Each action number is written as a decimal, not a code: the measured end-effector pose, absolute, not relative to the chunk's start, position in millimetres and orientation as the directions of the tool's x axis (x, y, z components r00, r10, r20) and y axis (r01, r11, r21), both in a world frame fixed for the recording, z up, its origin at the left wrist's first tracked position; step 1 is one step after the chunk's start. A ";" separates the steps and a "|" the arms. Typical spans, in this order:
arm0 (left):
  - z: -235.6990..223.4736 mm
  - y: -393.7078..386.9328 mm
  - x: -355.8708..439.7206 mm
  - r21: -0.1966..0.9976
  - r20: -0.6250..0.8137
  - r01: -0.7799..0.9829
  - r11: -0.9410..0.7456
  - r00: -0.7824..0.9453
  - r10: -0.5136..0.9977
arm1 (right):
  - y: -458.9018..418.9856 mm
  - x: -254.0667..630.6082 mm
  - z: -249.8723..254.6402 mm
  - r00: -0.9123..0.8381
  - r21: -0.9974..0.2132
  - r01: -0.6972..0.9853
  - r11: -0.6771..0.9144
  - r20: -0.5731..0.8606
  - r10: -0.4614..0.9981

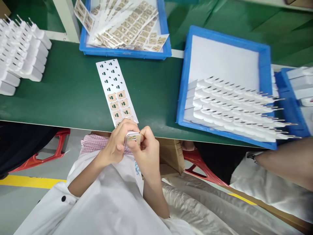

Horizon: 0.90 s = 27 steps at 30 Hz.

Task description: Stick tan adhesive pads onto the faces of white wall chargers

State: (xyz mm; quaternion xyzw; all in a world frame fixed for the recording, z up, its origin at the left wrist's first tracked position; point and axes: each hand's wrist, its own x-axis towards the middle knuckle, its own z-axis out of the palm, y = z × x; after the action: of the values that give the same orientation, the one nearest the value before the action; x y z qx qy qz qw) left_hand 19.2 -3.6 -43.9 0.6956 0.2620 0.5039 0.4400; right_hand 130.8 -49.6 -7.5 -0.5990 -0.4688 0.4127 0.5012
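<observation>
Fingers of the left hand [113, 147] wrap a white part [126, 139] with a tan sticker [136, 137] on its end, near the green table's [156, 98] front edge in the head view. The right hand's [148, 155] thumb touches that end; whether it pinches anything, I cannot tell. Just beyond lies a sticker sheet [117, 88], below a blue tray [127, 53].

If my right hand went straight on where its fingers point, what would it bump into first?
The white plastic piece with the tan sticker on its end; your right hand appears to touch it. Your left hand seems next, though depth is unclear.
</observation>
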 end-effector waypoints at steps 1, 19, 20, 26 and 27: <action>-44.4 -3.0 20.1 0.866 0.487 -0.077 -0.494 0.351 0.799 | -48.1 130.5 -6.8 0.232 -0.982 0.172 -0.077 -0.035 0.972; -57.7 -1.5 15.0 0.952 0.258 -0.255 -0.171 0.365 0.894 | -38.7 139.0 -22.8 0.077 -0.970 -0.135 -0.204 -0.216 0.973; -57.8 -0.8 14.5 0.958 0.244 -0.233 -0.165 0.368 0.897 | -38.7 139.3 -23.7 0.093 -0.976 -0.076 -0.205 -0.212 0.973; -53.5 6.2 14.6 0.966 0.246 -0.130 -0.222 0.213 0.946 | -36.4 138.8 -19.6 0.019 -0.988 -0.022 -0.154 -0.154 0.988; -53.2 7.0 15.4 0.962 0.257 -0.149 -0.231 0.191 0.947 | -36.0 139.3 -20.3 -0.006 -0.984 -0.082 -0.158 -0.158 0.987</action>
State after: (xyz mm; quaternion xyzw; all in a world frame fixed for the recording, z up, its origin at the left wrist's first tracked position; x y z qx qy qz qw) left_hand 15.4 7.0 -53.2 0.5755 0.3467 0.5331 0.5143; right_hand 139.3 -36.0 -20.3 -0.5172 -0.4377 0.5580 0.4791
